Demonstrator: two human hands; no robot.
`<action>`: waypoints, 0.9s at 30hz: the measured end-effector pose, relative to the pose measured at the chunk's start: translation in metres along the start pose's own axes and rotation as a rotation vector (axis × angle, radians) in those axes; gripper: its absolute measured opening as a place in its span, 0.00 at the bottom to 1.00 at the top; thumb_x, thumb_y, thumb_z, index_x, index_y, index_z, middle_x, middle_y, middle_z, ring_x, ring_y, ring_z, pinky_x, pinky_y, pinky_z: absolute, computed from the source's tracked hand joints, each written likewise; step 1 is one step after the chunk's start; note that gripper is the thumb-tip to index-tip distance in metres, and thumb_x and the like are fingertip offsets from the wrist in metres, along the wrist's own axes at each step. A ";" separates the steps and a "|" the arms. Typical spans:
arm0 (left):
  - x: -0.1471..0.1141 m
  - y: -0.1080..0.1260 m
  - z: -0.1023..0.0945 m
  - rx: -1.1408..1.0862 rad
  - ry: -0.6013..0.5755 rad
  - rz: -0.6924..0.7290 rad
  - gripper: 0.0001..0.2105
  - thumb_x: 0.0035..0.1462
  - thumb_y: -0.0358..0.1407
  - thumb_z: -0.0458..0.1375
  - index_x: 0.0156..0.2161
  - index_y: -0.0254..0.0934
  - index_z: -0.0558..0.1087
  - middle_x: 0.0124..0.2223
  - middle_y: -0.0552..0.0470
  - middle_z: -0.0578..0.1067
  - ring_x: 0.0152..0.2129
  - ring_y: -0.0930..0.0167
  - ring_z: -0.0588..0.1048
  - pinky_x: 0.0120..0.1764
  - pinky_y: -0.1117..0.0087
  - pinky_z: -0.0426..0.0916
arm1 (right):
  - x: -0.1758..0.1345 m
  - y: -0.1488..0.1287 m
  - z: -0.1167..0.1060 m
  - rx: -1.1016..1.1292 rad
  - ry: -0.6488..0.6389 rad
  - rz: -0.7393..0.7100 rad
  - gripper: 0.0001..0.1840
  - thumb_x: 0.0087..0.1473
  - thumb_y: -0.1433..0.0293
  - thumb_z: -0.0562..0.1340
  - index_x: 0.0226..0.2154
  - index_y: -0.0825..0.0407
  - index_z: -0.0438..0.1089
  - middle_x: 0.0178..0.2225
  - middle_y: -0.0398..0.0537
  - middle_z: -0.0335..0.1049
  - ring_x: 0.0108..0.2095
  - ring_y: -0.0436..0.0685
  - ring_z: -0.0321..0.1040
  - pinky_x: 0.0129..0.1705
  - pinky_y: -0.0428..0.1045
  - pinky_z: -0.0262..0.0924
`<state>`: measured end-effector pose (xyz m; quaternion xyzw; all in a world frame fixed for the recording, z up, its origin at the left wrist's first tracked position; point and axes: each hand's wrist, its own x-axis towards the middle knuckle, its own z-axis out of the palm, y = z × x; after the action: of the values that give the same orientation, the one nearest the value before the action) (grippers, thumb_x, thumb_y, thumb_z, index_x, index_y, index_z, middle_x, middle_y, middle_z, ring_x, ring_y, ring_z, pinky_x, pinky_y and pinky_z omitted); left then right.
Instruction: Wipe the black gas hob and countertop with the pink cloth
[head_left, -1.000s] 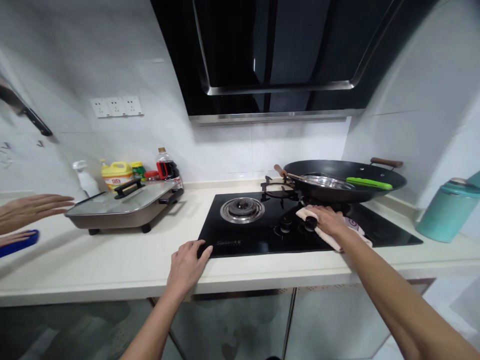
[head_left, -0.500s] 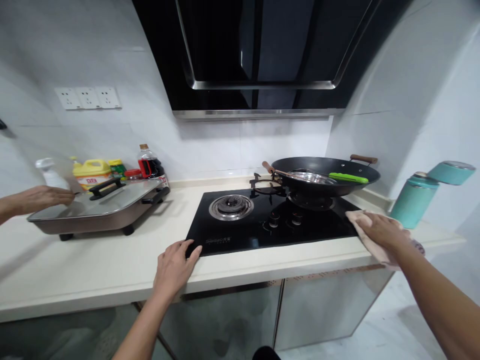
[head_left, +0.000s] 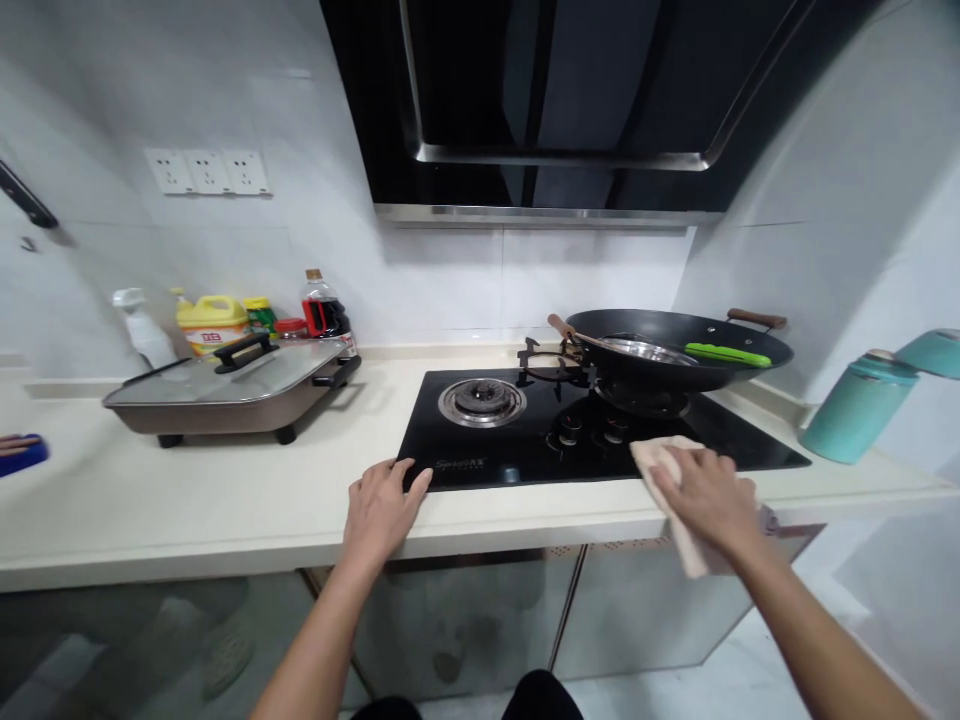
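Note:
My left hand (head_left: 381,508) rests on the counter's front part, its fingers spread over the left front corner of the black gas stove (head_left: 525,462). Under my right hand (head_left: 709,495) a pale pink cloth (head_left: 679,535) is gripped and pressed on the stove's front edge, part of it hanging over the counter edge. Behind that hand, a black wok (head_left: 675,378) sits on the right burner, with a bright green handle (head_left: 727,354) and a metal lid or bowl (head_left: 646,350) inside. The left burner (head_left: 482,400) is uncovered.
An electric pan (head_left: 217,415) with a glass lid stands on the left, before a soy sauce bottle (head_left: 326,310), a yellow jug (head_left: 215,322) and a white spray bottle (head_left: 146,330). A teal flask (head_left: 859,410) stands at right. The range hood (head_left: 555,185) hangs above.
My right hand has slid the cloth left along the stove's front edge. Another person's hand by the electric pan has left view; a blue object appears at far left. My view has shifted left.

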<state>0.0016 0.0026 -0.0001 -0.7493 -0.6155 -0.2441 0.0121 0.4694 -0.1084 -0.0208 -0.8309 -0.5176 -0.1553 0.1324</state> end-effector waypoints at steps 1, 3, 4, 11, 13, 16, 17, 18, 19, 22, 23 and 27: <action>0.000 0.000 0.000 -0.015 -0.003 -0.005 0.26 0.69 0.53 0.47 0.58 0.39 0.75 0.60 0.40 0.75 0.60 0.54 0.69 0.61 0.50 0.60 | -0.011 -0.027 -0.005 0.044 -0.016 -0.055 0.34 0.67 0.47 0.45 0.64 0.43 0.65 0.58 0.62 0.66 0.54 0.74 0.63 0.49 0.67 0.61; -0.001 0.000 -0.001 -0.050 -0.010 -0.012 0.25 0.69 0.53 0.47 0.57 0.41 0.76 0.61 0.41 0.75 0.61 0.55 0.68 0.62 0.50 0.59 | -0.031 -0.083 -0.017 0.107 -0.026 -0.179 0.30 0.67 0.50 0.49 0.63 0.43 0.67 0.61 0.60 0.64 0.55 0.73 0.61 0.51 0.66 0.60; -0.001 0.001 -0.002 -0.070 -0.014 -0.016 0.25 0.69 0.53 0.47 0.57 0.42 0.76 0.61 0.42 0.75 0.62 0.55 0.68 0.62 0.49 0.59 | -0.040 -0.111 -0.023 0.137 -0.019 -0.240 0.28 0.66 0.52 0.50 0.62 0.43 0.67 0.61 0.59 0.64 0.56 0.73 0.61 0.52 0.66 0.59; 0.002 -0.004 -0.005 -0.206 -0.006 -0.079 0.23 0.68 0.53 0.47 0.53 0.47 0.79 0.62 0.48 0.75 0.63 0.57 0.67 0.64 0.50 0.58 | -0.096 -0.258 -0.041 0.418 0.030 -0.653 0.24 0.66 0.52 0.58 0.59 0.42 0.66 0.61 0.56 0.63 0.57 0.71 0.60 0.55 0.67 0.55; 0.003 -0.007 -0.006 -0.241 -0.004 -0.065 0.22 0.68 0.53 0.48 0.51 0.48 0.80 0.60 0.51 0.77 0.61 0.59 0.70 0.63 0.52 0.60 | -0.107 -0.278 -0.036 0.445 0.065 -0.765 0.27 0.63 0.55 0.63 0.61 0.43 0.64 0.63 0.57 0.62 0.59 0.71 0.58 0.58 0.68 0.53; 0.004 -0.011 -0.007 -0.260 0.002 -0.052 0.21 0.68 0.52 0.49 0.50 0.47 0.80 0.58 0.52 0.79 0.59 0.60 0.72 0.62 0.55 0.61 | -0.116 -0.284 -0.024 0.451 0.141 -0.865 0.35 0.56 0.61 0.71 0.63 0.43 0.61 0.66 0.57 0.60 0.61 0.70 0.56 0.60 0.68 0.50; 0.004 -0.012 -0.006 -0.252 0.005 -0.048 0.21 0.68 0.52 0.49 0.50 0.46 0.80 0.58 0.52 0.79 0.59 0.60 0.72 0.62 0.55 0.61 | -0.116 -0.279 -0.019 0.456 0.174 -0.881 0.38 0.54 0.62 0.72 0.63 0.43 0.61 0.66 0.56 0.60 0.62 0.70 0.56 0.61 0.68 0.50; 0.004 -0.013 -0.006 -0.240 0.007 -0.044 0.21 0.68 0.51 0.49 0.51 0.46 0.80 0.59 0.51 0.78 0.59 0.59 0.71 0.62 0.55 0.61 | -0.115 -0.271 -0.013 0.463 0.210 -0.887 0.39 0.51 0.64 0.74 0.63 0.43 0.62 0.65 0.55 0.61 0.62 0.69 0.56 0.61 0.67 0.49; 0.003 -0.013 -0.005 -0.227 0.008 -0.041 0.21 0.68 0.51 0.49 0.51 0.45 0.80 0.59 0.51 0.78 0.60 0.59 0.71 0.62 0.55 0.61 | -0.114 -0.261 -0.008 0.472 0.245 -0.882 0.41 0.49 0.65 0.75 0.62 0.43 0.62 0.65 0.54 0.62 0.61 0.69 0.57 0.62 0.67 0.48; 0.003 -0.014 -0.003 -0.200 -0.001 -0.030 0.21 0.69 0.51 0.49 0.52 0.45 0.80 0.60 0.50 0.77 0.61 0.58 0.70 0.62 0.55 0.62 | -0.108 -0.213 0.011 0.499 0.354 -0.796 0.44 0.47 0.67 0.76 0.63 0.43 0.62 0.63 0.54 0.66 0.61 0.69 0.59 0.64 0.67 0.43; 0.003 -0.013 -0.003 -0.194 -0.007 -0.027 0.21 0.69 0.51 0.48 0.52 0.46 0.80 0.60 0.49 0.77 0.61 0.58 0.70 0.62 0.55 0.62 | -0.105 -0.192 0.017 0.503 0.384 -0.761 0.43 0.48 0.66 0.75 0.64 0.43 0.61 0.63 0.54 0.67 0.61 0.70 0.60 0.65 0.68 0.41; 0.001 -0.010 -0.002 -0.168 -0.019 -0.027 0.22 0.68 0.51 0.48 0.52 0.47 0.80 0.60 0.49 0.77 0.62 0.57 0.69 0.62 0.53 0.61 | -0.087 -0.094 0.040 0.410 0.396 -0.664 0.35 0.56 0.61 0.69 0.63 0.45 0.63 0.61 0.57 0.68 0.60 0.72 0.61 0.64 0.70 0.42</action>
<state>-0.0084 0.0053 -0.0003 -0.7417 -0.6028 -0.2881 -0.0600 0.3535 -0.1243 -0.0860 -0.5301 -0.7415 -0.2400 0.3341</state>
